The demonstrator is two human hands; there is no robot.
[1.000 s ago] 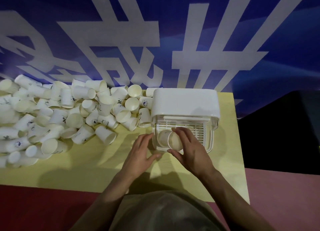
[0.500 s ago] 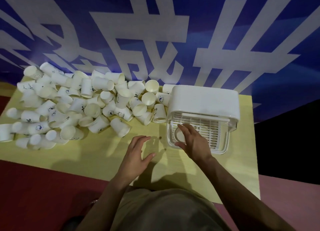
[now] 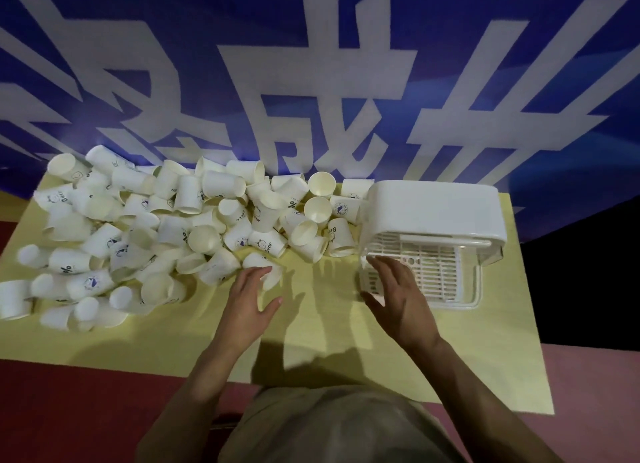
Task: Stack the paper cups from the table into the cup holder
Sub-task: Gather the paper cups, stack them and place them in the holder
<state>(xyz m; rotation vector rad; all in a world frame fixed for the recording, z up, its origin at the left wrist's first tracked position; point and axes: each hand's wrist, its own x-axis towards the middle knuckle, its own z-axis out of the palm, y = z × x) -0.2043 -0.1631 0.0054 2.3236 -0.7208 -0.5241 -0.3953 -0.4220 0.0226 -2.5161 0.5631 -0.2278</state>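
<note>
1. Neither hand has hold of anything: the left hand (image 3: 250,298) is spread with fingers straight and thumb out, its fingertips reaching onto a paper cup (image 3: 266,270) lying on its side at the near edge of the pile.
2. Equally loose, the right hand (image 3: 398,298) has its fingers extended and slightly apart, hovering over the front left corner of the cup holder (image 3: 433,216); whether it touches the holder cannot be told.
3. Loose paper cups (image 3: 166,230) lie in a big heap across the left and middle of the yellow table (image 3: 329,341), most tipped on their sides, a few standing with mouths up, some printed with small dark logos.
4. On the right part of the table, the cup holder is a white plastic box with a solid rounded top and a slotted grid tray (image 3: 422,272) inside a clear front section.
5. Nearest cups of the heap rest right against the holder's left side.
6. Behind the table hangs a blue banner (image 3: 346,81) with large white characters.
7. Red floor (image 3: 86,410) shows below the table's near edge, and the person's light-coloured top fills the bottom middle.
</note>
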